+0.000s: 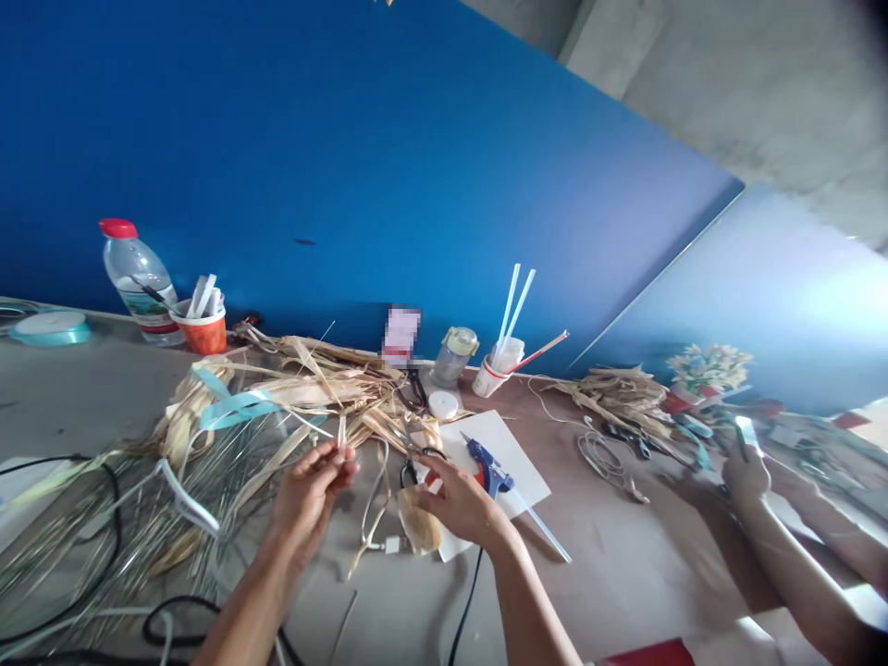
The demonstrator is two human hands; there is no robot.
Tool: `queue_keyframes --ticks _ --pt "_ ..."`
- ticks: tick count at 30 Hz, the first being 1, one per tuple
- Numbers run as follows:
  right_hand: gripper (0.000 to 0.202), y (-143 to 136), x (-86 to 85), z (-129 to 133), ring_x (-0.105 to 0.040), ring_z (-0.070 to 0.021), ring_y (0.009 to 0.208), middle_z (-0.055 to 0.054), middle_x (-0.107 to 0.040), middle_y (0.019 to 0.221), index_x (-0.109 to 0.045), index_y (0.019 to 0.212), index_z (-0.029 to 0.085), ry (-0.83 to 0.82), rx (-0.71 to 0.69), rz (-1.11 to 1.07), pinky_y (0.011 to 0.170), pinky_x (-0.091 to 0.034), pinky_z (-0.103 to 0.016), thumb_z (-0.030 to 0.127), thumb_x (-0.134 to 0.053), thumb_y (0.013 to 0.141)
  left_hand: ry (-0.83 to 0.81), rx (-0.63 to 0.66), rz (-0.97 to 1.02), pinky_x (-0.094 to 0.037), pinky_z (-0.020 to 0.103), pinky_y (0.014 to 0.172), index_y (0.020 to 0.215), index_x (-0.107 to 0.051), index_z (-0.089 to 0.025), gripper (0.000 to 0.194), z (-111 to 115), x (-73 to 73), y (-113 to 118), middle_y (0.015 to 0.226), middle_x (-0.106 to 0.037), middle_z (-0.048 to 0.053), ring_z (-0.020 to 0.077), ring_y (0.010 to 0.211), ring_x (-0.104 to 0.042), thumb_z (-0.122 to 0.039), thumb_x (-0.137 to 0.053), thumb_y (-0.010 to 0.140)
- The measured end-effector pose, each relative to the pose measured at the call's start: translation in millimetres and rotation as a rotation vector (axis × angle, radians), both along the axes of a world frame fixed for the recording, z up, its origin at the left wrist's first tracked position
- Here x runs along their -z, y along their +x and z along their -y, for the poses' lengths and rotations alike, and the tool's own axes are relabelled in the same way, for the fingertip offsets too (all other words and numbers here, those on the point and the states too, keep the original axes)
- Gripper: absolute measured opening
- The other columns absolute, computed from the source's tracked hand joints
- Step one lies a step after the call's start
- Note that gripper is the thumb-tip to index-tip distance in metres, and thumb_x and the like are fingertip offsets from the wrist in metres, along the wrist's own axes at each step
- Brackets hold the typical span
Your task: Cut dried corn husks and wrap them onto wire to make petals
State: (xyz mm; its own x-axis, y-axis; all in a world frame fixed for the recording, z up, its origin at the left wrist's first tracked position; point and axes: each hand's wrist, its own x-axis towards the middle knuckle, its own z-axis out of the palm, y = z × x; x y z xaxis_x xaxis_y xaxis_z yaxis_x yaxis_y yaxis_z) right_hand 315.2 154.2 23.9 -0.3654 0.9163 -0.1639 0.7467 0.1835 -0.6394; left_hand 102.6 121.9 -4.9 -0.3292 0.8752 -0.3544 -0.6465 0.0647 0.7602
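Note:
My left hand (317, 495) is closed, pinching a narrow pale strip (341, 431) that looks like dried corn husk and points upward. To its right, my right hand (462, 497) reaches over the table with thumb and fingers apart. Its fingertips are at the black-handled scissors (408, 475), and I see no firm grip on them. Beneath that hand lies a loose piece of husk (420, 525). Just beyond its knuckles rests a blue glue gun (491, 470) on a white sheet (531, 462), with a clear glue stick behind it. A heap of dried husks (339, 384) spreads behind my hands.
Thin wires (159, 504) and cables cover the left side. Along the blue partition (347, 166) stand a plastic bottle (142, 277), an orange cup (206, 331), a glass jar (454, 356) and a cup of glue sticks (494, 375). At right, another person's hands (747, 476) hold a phone.

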Motion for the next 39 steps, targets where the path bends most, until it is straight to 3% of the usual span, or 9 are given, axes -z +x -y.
queue_keyframes --ticks 5,10,13,17,20,26,33,37,39 --pt "0.029 -0.1 0.1 -14.6 -0.061 -0.0171 0.083 -0.005 -0.066 0.097 -0.063 0.110 0.020 0.201 0.150 0.101 0.073 -0.041 -0.026 0.027 -0.050 0.084 0.050 -0.015 0.036 -0.057 0.023 0.064 0.078 -0.068 -0.014 0.032 -1.9 1.4 2.5 0.074 -0.070 0.001 0.0165 0.073 -0.069 -0.016 -0.082 0.049" --pt "0.030 -14.1 -0.2 -13.9 -0.060 -0.0247 0.094 -0.009 -0.067 0.101 -0.064 0.103 0.021 0.220 0.056 0.426 0.075 -0.040 -0.031 0.040 -0.057 0.081 0.004 0.017 -0.023 -0.057 0.024 0.058 0.073 -0.064 -0.013 0.029 -1.0 1.6 4.4 0.067 -0.069 0.001 0.0159 0.064 -0.068 -0.018 -0.082 0.051" --pt "0.039 -20.7 1.9 -8.9 -0.057 -0.0287 0.101 -0.012 -0.066 0.105 -0.060 0.109 0.019 0.280 0.023 0.535 0.081 -0.038 -0.036 0.041 -0.061 0.077 0.000 0.041 -0.078 -0.052 0.021 0.048 0.070 -0.061 -0.014 0.032 0.5 1.2 4.6 0.060 -0.065 -0.002 0.0113 0.051 -0.062 -0.025 -0.083 0.050" --pt "0.038 -23.4 2.3 -10.1 -0.057 -0.0295 0.102 -0.012 -0.067 0.103 -0.056 0.112 0.018 0.305 0.023 0.558 0.083 -0.036 -0.039 0.038 -0.058 0.080 -0.012 0.048 -0.142 -0.042 0.017 0.039 0.069 -0.060 -0.015 0.038 2.1 -2.0 5.6 0.058 -0.061 -0.005 0.0069 0.043 -0.052 -0.037 -0.083 0.048" --pt "0.031 -25.1 1.8 -13.6 -0.058 -0.0293 0.100 -0.012 -0.068 0.101 -0.059 0.105 0.019 0.292 0.021 0.565 0.082 -0.037 -0.039 0.040 -0.055 0.082 -0.016 0.048 -0.157 -0.041 0.018 0.040 0.069 -0.060 -0.016 0.041 2.6 -3.6 6.4 0.059 -0.060 -0.005 0.0070 0.044 -0.052 -0.039 -0.083 0.046" --pt "0.039 -29.0 6.3 -15.6 -0.057 -0.0308 0.101 -0.014 -0.063 0.107 -0.058 0.110 0.019 0.252 0.004 0.581 0.078 -0.039 -0.039 0.036 -0.059 0.075 -0.001 0.075 -0.167 -0.042 0.019 0.043 0.070 -0.058 -0.015 0.042 1.7 2.4 4.8 0.060 -0.061 -0.004 0.0081 0.046 -0.053 -0.040 -0.083 0.047" --pt "0.029 -15.8 5.5 -14.4 -0.062 -0.0227 0.087 -0.007 -0.069 0.092 -0.061 0.104 0.021 0.297 0.153 0.353 0.074 -0.039 -0.031 0.022 -0.052 0.076 0.003 0.057 -0.136 -0.042 0.020 0.043 0.070 -0.058 -0.015 0.044 1.4 2.7 4.5 0.058 -0.060 -0.004 0.0090 0.046 -0.053 -0.041 -0.083 0.046" --pt "0.033 -4.0 0.9 -17.5 -0.056 -0.0150 0.061 -0.001 -0.065 0.070 -0.058 0.108 0.017 0.241 0.270 -0.019 0.060 -0.039 -0.025 0.018 -0.048 0.077 0.040 0.068 -0.145 -0.040 0.020 0.044 0.068 -0.058 -0.016 0.038 0.7 5.6 4.8 0.056 -0.058 -0.005 0.0088 0.046 -0.052 -0.041 -0.081 0.051" --pt "0.036 -2.8 -3.7 -19.6 -0.051 -0.0126 0.055 0.002 -0.060 0.065 -0.056 0.110 0.016 0.203 0.251 -0.256 0.053 -0.037 -0.022 0.018 -0.046 0.076 0.055 0.075 -0.161 -0.038 0.020 0.044 0.065 -0.058 -0.016 0.035 -0.2 8.2 4.4 0.055 -0.057 -0.005 0.0082 0.045 -0.051 -0.041 -0.080 0.053"
